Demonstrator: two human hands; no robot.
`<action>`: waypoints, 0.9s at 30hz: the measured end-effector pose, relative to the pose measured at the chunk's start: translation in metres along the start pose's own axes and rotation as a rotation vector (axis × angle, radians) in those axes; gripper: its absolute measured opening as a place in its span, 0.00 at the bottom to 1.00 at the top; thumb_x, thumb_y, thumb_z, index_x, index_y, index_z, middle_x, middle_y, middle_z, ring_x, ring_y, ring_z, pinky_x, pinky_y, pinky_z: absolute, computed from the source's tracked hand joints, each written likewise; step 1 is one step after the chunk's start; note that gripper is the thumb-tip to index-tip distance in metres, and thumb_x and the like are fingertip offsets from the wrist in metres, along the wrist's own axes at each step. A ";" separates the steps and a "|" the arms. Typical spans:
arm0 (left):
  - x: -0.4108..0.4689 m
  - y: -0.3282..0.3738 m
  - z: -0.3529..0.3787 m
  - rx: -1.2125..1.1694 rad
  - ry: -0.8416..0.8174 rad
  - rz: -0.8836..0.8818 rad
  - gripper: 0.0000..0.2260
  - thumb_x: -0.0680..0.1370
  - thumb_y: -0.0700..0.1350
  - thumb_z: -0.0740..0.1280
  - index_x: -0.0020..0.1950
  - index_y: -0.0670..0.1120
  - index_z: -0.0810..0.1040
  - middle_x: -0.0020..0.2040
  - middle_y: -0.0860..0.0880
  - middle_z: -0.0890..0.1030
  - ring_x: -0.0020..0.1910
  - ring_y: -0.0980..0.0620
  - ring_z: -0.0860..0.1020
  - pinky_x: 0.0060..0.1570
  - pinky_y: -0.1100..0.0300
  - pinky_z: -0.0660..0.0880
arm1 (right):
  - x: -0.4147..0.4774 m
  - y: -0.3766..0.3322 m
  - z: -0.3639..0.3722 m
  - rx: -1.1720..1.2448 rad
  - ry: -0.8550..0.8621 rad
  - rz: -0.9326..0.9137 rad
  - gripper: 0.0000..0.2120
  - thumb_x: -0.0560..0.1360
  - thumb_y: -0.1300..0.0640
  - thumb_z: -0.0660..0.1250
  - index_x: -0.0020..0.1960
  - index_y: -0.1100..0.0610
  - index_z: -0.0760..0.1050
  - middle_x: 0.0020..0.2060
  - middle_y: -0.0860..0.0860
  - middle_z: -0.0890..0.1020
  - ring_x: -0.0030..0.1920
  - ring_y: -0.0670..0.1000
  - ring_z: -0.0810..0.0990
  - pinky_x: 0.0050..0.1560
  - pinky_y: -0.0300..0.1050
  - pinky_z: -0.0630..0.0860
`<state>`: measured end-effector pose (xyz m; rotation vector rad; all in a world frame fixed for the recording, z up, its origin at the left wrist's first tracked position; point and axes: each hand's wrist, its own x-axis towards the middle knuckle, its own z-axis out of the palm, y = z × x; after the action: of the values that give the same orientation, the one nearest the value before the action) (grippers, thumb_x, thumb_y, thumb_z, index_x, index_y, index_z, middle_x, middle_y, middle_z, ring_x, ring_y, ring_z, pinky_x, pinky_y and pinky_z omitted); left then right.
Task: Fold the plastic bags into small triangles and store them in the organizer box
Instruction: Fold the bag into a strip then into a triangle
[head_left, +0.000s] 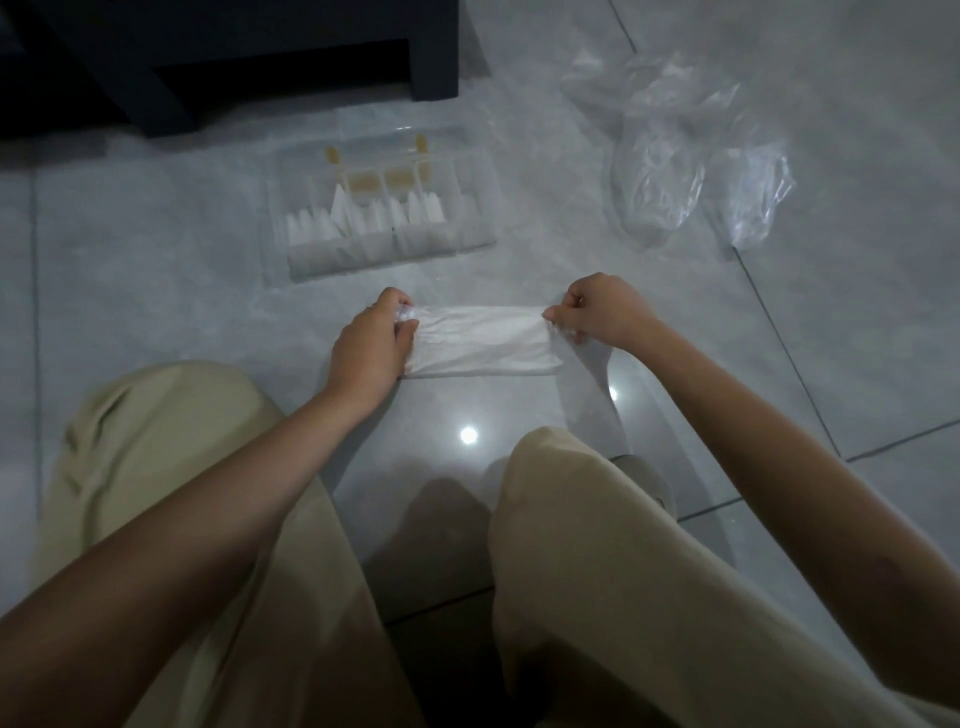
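A white plastic bag, folded into a flat band, lies stretched on the grey tiled floor in front of my knees. My left hand grips its left end with curled fingers. My right hand pinches its right end, and a looser part of the bag trails down toward my right knee. Behind the bag stands the clear organizer box, open, with several white folded triangles upright in its compartments.
A heap of crumpled clear plastic bags lies on the floor at the back right. A dark piece of furniture stands at the back left, just behind the box. My legs in beige trousers fill the foreground.
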<state>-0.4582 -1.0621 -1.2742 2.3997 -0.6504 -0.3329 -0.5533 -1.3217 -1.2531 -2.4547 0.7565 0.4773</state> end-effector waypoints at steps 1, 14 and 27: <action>0.000 0.001 0.000 0.030 0.016 0.003 0.09 0.80 0.44 0.62 0.58 0.42 0.74 0.50 0.41 0.81 0.49 0.40 0.78 0.48 0.49 0.73 | 0.000 0.000 0.000 -0.006 0.004 0.003 0.16 0.75 0.46 0.69 0.33 0.53 0.73 0.27 0.45 0.80 0.34 0.46 0.78 0.43 0.44 0.74; 0.004 -0.001 0.004 0.425 -0.052 0.461 0.19 0.77 0.48 0.61 0.66 0.42 0.74 0.71 0.40 0.70 0.70 0.42 0.68 0.65 0.49 0.57 | 0.009 -0.005 -0.006 -0.130 -0.074 0.015 0.19 0.78 0.44 0.63 0.33 0.54 0.73 0.26 0.47 0.80 0.33 0.45 0.76 0.43 0.43 0.71; -0.007 -0.014 0.025 0.620 -0.266 0.467 0.29 0.80 0.57 0.45 0.78 0.43 0.57 0.78 0.46 0.57 0.77 0.47 0.56 0.71 0.41 0.41 | -0.042 -0.079 0.046 -0.429 0.241 -0.236 0.29 0.83 0.46 0.47 0.78 0.61 0.50 0.78 0.58 0.52 0.78 0.57 0.48 0.75 0.53 0.40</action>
<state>-0.4684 -1.0617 -1.3016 2.6724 -1.5964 -0.2763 -0.5469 -1.2215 -1.2405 -2.9972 0.4794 0.2769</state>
